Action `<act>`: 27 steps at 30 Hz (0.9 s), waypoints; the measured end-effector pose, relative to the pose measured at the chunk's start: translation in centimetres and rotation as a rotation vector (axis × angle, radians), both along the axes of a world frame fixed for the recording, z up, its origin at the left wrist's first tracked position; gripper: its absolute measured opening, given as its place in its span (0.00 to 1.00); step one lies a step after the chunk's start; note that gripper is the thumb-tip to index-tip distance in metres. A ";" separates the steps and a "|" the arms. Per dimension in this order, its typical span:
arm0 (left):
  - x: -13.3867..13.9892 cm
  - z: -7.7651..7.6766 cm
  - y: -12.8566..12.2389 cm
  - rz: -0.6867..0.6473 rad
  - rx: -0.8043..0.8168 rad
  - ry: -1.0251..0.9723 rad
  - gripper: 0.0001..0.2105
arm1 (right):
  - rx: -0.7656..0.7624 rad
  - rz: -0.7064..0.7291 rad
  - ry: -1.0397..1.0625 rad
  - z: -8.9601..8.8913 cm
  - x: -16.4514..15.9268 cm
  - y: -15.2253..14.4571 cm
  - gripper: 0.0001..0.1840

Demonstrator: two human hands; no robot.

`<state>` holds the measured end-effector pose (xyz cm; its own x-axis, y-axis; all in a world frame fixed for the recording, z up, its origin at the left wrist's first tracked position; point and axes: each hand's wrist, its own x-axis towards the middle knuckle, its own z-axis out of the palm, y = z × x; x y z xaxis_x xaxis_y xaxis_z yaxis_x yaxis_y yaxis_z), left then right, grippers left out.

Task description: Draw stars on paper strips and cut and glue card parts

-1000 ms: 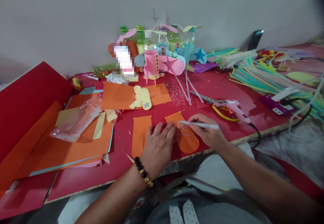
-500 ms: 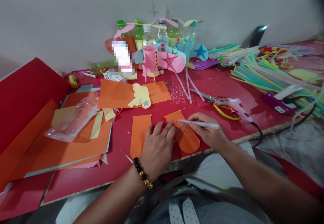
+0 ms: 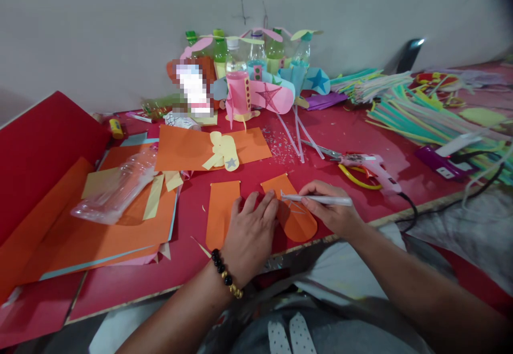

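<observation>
Between the fingers of my right hand (image 3: 334,212) is a white pen (image 3: 331,200), its tip on an orange paper piece (image 3: 300,226) with a rounded end. Pale star lines show on that piece, partly covered by the pen and fingers. My left hand (image 3: 254,226) lies flat with fingers stretched out, pressing on the left edge of the same piece. Beneath its other side is a second orange paper piece (image 3: 220,207), partly hidden. A beaded bracelet (image 3: 226,274) circles my left wrist.
Decorated plastic bottles (image 3: 238,89) stand along the wall. Right of my hands lie scissors (image 3: 360,183) and a pink glue gun (image 3: 379,171); beyond are pipe cleaners (image 3: 425,119) and a purple power strip (image 3: 443,164). Orange sheets (image 3: 116,239) and clear plastic packaging (image 3: 116,196) lie left.
My right hand and the pen have shifted slightly to the right, and the pen lies flatter. The left hand stays in place on the paper.
</observation>
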<state>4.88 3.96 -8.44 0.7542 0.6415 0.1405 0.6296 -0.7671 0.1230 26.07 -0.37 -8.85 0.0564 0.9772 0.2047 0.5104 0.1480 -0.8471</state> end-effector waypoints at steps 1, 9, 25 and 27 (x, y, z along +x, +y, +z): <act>0.0 0.0 0.0 -0.001 0.001 0.000 0.18 | -0.005 0.007 0.006 0.0 0.0 0.0 0.08; 0.0 0.0 0.0 -0.004 0.005 0.006 0.17 | 0.044 -0.059 0.014 0.0 0.0 0.1 0.08; 0.0 -0.1 0.0 -0.010 0.026 0.002 0.18 | 0.042 -0.040 -0.091 -0.4 0.1 0.4 0.08; 0.0 -0.1 0.0 -0.013 0.028 0.000 0.17 | 0.044 -0.043 -0.100 -0.3 0.1 0.4 0.08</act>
